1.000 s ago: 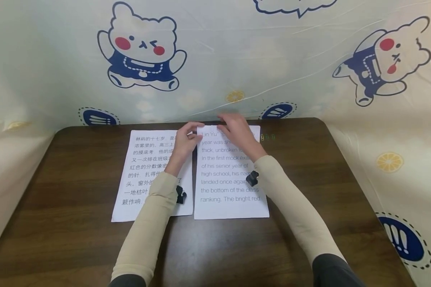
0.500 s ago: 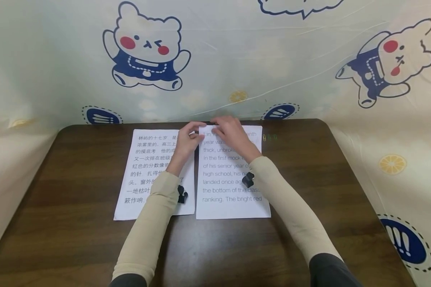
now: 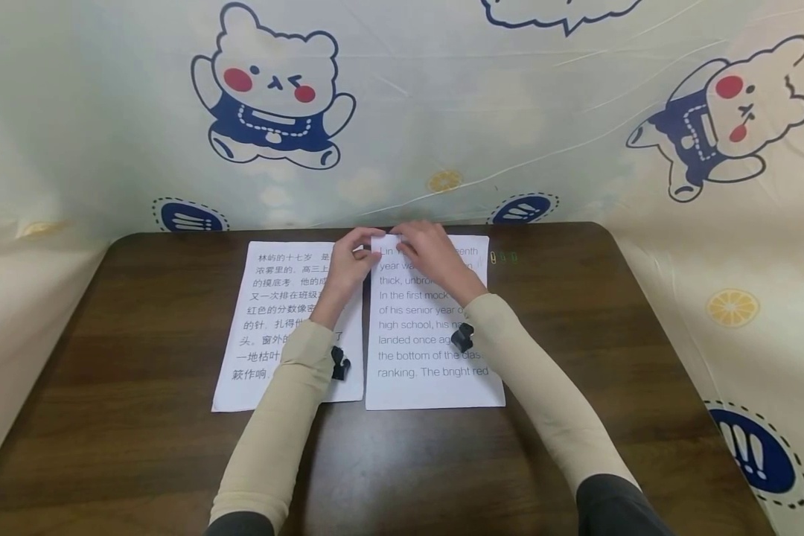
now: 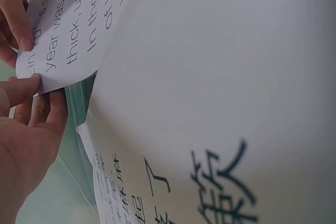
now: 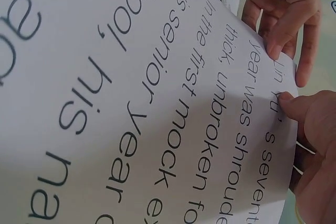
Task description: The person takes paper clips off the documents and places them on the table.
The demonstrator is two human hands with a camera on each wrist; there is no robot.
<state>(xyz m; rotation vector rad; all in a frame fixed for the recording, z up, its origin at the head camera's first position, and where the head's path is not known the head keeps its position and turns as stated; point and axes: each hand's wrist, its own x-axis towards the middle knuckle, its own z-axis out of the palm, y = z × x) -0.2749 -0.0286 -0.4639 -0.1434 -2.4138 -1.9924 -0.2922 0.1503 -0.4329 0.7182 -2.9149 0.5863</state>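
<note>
A white sheet (image 3: 435,391) printed in English lies on the brown table, its top end lifted a little. My left hand (image 3: 348,264) pinches its top left corner, thumb on the printed face and fingers behind, as the left wrist view shows. Close by, my right hand (image 3: 435,257) holds the top edge, its thumb (image 5: 294,103) pressing the first line and its other fingers behind the paper. Whether those hidden fingers also hold something small cannot be seen. To the left lies a second white sheet (image 3: 241,391) printed in Chinese, partly under my left forearm.
A yellow paper clip (image 3: 493,257) and two green paper clips (image 3: 508,257) lie right of the English sheet. Behind the table's far edge hangs a pale curtain (image 3: 402,134) with cartoon bears. Both sheets lie side by side with a narrow gap.
My right hand has moved left along the top edge of the English sheet, toward my left hand. My left hand keeps its pinch on the corner. The view has shifted slightly.
</note>
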